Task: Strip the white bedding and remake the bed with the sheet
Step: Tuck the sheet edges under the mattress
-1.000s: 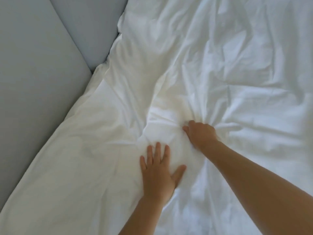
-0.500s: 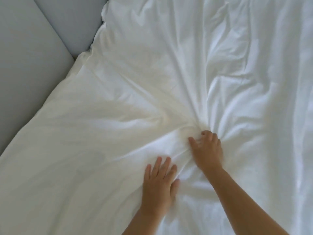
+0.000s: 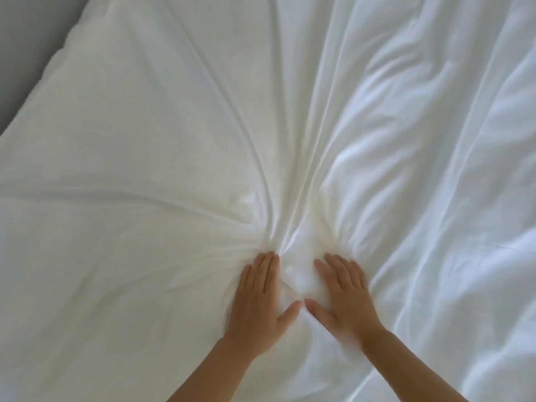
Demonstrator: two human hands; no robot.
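Nearest me, two bare forearms reach in from the bottom edge. The left hand [image 3: 261, 297] lies flat on the white bedding [image 3: 174, 140], fingers straight and close together, thumb angled inward. The right hand [image 3: 343, 295] lies flat just beside it, fingers slightly fanned, its thumb tip almost meeting the other thumb. Neither grip pinches anything: both are spread and pressing down.

That is the change. Half a second ago the right hand was bunched on a fistful of cloth; now it has let go and flattened.

Between the hands sits a small puckered mound, and long creases radiate from it up the bed. Left of these the cloth is fairly smooth; to the right it lies in soft rumpled ridges. Farthest off, at the top left, a grey padded surface [image 3: 26, 53] borders the bedding.

I judge the person is pressing or feeling the layers, not pulling. The bedding covers the whole bed, so the stripping looks barely begun.
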